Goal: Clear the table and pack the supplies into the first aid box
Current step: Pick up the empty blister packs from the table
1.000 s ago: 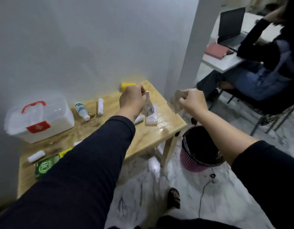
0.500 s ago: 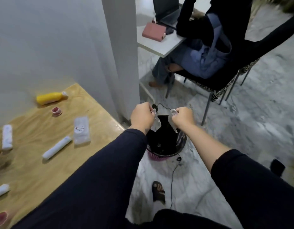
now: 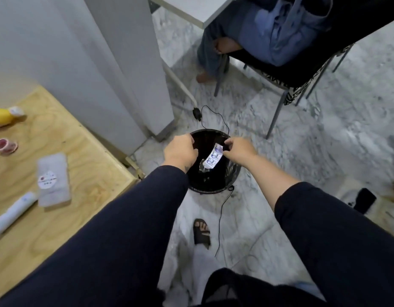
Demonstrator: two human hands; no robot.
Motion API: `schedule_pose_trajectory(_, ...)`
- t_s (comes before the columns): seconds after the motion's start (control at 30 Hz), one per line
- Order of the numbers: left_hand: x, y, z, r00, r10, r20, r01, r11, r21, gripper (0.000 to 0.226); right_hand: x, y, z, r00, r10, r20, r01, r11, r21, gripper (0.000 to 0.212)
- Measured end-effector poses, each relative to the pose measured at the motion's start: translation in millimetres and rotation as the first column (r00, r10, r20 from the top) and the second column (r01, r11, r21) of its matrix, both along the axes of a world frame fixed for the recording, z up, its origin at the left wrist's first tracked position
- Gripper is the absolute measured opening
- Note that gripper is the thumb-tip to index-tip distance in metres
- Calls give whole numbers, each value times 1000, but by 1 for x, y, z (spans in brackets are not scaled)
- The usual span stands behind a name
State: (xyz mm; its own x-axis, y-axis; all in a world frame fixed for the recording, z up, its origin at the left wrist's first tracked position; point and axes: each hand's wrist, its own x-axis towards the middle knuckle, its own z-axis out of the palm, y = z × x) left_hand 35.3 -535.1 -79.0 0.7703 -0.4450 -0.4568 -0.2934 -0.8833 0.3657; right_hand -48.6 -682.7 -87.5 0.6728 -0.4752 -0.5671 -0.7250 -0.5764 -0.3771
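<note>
Over the black bin [image 3: 211,185] on the marble floor [image 3: 302,140], both hands are hanging side by side with a gap between them. The right hand [image 3: 239,150] is pinching the top corner of a small clear wrapper [image 3: 211,159] between thumb and forefinger, the other fingers curling loosely; the wrapper is dangling down and to the left inside the bin's mouth, with bluish print on it too blurred to read. The left hand [image 3: 180,151] is curling into a loose fist just left of the wrapper, knuckles facing up; whether anything is sitting inside it I cannot tell, since the palm is turning away. Both forearms are showing dark sleeves, the right one pushed up.

On the left, the wooden table [image 3: 85,156] is carrying the supplies: a flat white packet [image 3: 53,178] with a round red-and-white sticker, its writing illegible; a white tube [image 3: 13,212] lying just beside the packet's near-left corner; a small red-topped pot [image 3: 4,146] farther back; and a yellow bottle [image 3: 4,116] lying on its side at the far edge. The first aid box is not showing.

A thin black cable [image 3: 220,218] is running across the floor past the bin, near a sandalled foot [image 3: 201,232]. At far right, another person is sitting on a black chair [image 3: 280,85] at a white desk [image 3: 191,9]
</note>
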Motion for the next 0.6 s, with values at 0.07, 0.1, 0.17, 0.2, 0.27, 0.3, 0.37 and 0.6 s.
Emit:
schedule_pose_trajectory(0.07,3,1,5,996,-88,18,87,994,73,37,2,3,7,996,79,-34,-80,997,-14,43)
schedule_pose_trajectory(0.1,3,5,11,990,-137,34,132,985,110,39,4,8,13,991,131,-33,-132,990,-40,46)
schedule_pose_trajectory(0.17,6,9,24,970,-239,49,227,958,176,44,8,13,26,978,203,-37,-206,977,-64,51)
schedule_pose_trajectory(0.2,6,19,33,962,-263,76,245,951,190,46,10,23,37,967,253,-24,-254,962,-97,52)
schedule_pose_trajectory(0.27,9,29,48,953,-292,85,271,943,191,47,16,31,51,950,310,-29,-311,942,-122,53)
schedule_pose_trajectory(0.3,8,45,61,955,-277,106,257,950,176,49,17,47,66,935,356,-5,-352,923,-158,55)
schedule_pose_trajectory(0.37,11,62,79,963,-253,91,238,960,149,51,22,60,87,908,419,2,-412,894,-173,57)
schedule_pose_trajectory(0.6,-13,193,140,963,-100,251,87,994,60,50,14,176,153,816,569,98,-532,807,-256,63)
